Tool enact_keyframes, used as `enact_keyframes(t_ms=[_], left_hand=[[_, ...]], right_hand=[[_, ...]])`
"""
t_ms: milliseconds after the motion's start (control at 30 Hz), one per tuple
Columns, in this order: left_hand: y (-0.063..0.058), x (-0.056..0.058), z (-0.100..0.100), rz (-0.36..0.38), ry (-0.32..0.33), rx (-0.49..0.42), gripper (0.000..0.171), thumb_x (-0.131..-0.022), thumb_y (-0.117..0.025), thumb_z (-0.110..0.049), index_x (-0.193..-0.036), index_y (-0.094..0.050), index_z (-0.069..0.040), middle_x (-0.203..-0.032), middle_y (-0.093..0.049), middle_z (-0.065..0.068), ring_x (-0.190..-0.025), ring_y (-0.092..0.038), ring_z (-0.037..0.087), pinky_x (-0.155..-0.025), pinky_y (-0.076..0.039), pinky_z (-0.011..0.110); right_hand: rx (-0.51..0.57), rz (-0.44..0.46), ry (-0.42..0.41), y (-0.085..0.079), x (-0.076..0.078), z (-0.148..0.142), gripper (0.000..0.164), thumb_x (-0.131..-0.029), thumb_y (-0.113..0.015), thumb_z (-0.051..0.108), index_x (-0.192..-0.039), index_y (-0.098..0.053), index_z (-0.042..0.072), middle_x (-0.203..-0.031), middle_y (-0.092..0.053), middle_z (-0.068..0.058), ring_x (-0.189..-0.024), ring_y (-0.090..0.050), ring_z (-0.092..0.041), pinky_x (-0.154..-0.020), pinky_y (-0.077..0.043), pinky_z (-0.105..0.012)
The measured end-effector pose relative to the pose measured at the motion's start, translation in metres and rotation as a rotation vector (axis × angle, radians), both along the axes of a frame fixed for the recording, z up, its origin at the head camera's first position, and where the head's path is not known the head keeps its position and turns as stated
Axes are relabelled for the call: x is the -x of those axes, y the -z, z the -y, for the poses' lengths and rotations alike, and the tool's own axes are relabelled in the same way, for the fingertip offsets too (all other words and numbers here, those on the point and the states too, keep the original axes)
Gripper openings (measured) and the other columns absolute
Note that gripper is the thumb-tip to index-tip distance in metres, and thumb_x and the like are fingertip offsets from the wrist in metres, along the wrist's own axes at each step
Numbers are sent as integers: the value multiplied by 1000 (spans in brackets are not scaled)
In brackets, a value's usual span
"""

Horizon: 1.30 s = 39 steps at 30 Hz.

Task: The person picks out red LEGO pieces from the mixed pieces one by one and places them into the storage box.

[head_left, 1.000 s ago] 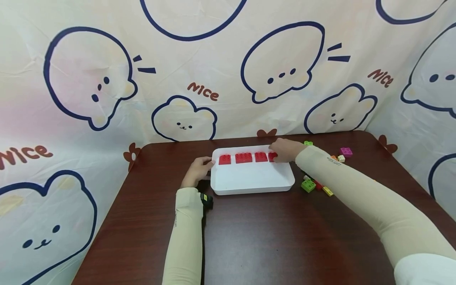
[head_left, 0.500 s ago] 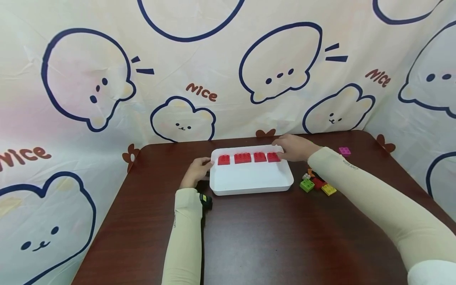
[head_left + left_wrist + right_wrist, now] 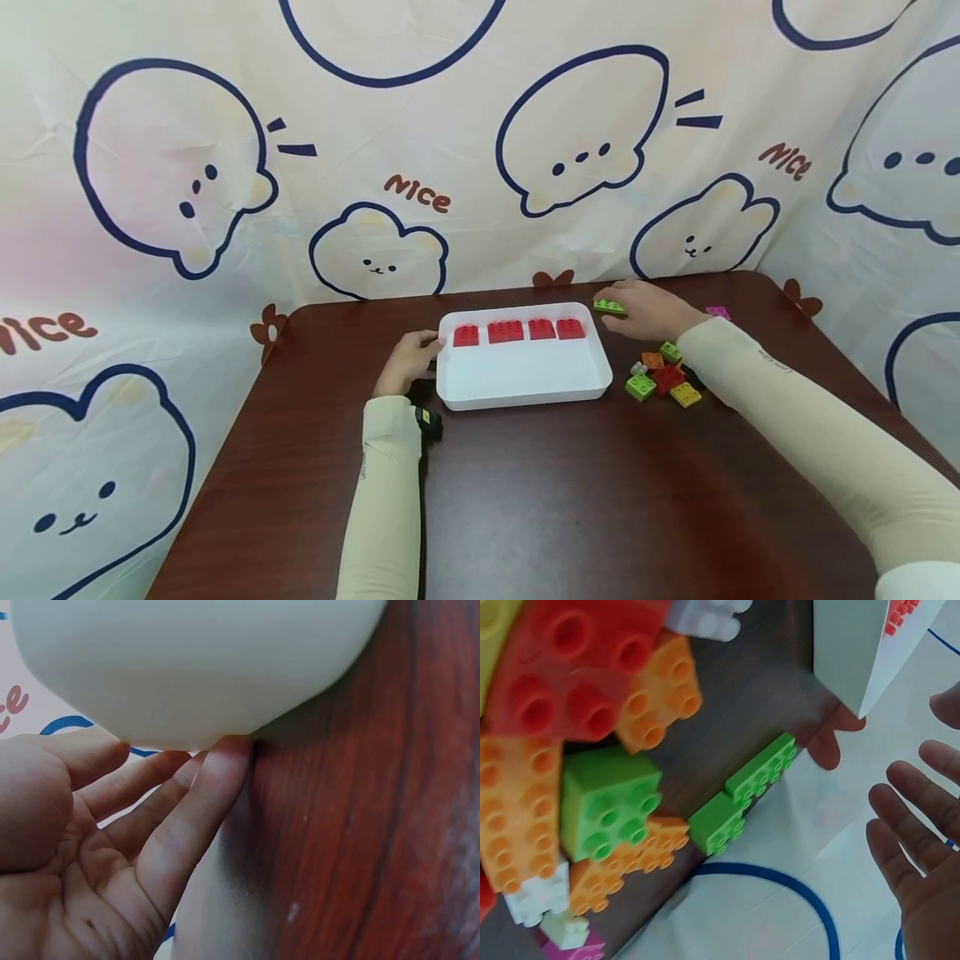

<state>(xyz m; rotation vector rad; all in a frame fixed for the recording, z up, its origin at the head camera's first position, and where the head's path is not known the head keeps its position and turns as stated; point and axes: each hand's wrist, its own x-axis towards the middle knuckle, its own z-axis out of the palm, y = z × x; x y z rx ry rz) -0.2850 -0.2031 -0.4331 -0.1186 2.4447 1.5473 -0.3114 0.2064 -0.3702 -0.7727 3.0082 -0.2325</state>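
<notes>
The tray [image 3: 525,373] sits on the table [image 3: 510,500], with four red bricks [image 3: 506,331] inside in a row along its 12 o'clock wall; the second from the 9 o'clock end is the longest. The left hand [image 3: 408,360] is at the tray's 9 o'clock end, its fingertips against the outside of the wall, fingers extended rather than wrapped round it.

The right hand [image 3: 645,310] is at the tray's 2 o'clock, beyond the corner. In its wrist view the fingers are spread and hold nothing. The nearest thing in the head view is a long green brick [image 3: 609,307], just outside the tray at 2 o'clock. The right wrist view shows a short green brick [image 3: 716,821] close to its end; whether the two touch I cannot tell.

At the tray's 3 o'clock is a cluster with a red brick [image 3: 667,379], a yellow brick [image 3: 686,394] at its 5 o'clock side and an orange brick [image 3: 652,360] toward 11 o'clock. A magenta brick [image 3: 717,312] is farther out, between 2 and 3 o'clock, partly hidden by the right sleeve [image 3: 795,425]. Behind the table hangs a printed curtain [image 3: 465,125].
</notes>
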Motion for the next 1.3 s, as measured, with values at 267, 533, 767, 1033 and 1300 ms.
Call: enact_keyframes(t_ms=[267,533,767,1033,1300], left_hand=[[2,2,2,2,-2,6,51,-108,-52,-26,-151,-43,0,-145,-50,21,-122,-57,36,-95,-55,48],[0,2,2,-2,-5,0,50,-108,-51,-25,-151,-43,0,-143,-52,22,-121,-58,36,-94,-56,47],[1,2,1,0,-5,-8,51,-108,-52,-26,-151,-43,0,-144,-51,22,-120,-58,36,-93,-56,48],[2,2,0,2,-7,1,52,-108,-52,-26,-151,-42,0,-146,-48,22,-121,-57,37,-94,-55,48],[2,3,-1,18,-15,7,52,-108,-52,-27,-152,-41,-2,-147,-48,20,-123,-56,37,-96,-54,49]], right_hand=[[11,13,33,0,-8,-22,49,-94,-71,26,-138,-61,6,-132,-62,-20,-113,-60,-35,-96,-53,-55],[15,27,59,1,-18,-43,49,-96,-69,28,-138,-60,4,-137,-57,-26,-125,-53,-44,-102,-46,-61],[24,71,121,5,-29,-57,52,-95,-70,29,-138,-59,2,-140,-54,-28,-129,-48,-47,-103,-42,-66],[37,85,160,10,-36,-75,52,-94,-71,29,-137,-59,3,-137,-55,-28,-125,-49,-49,-99,-45,-68],[52,101,227,15,-44,-98,55,-94,-71,33,-137,-58,1,-138,-54,-30,-127,-47,-50,-101,-41,-70]])
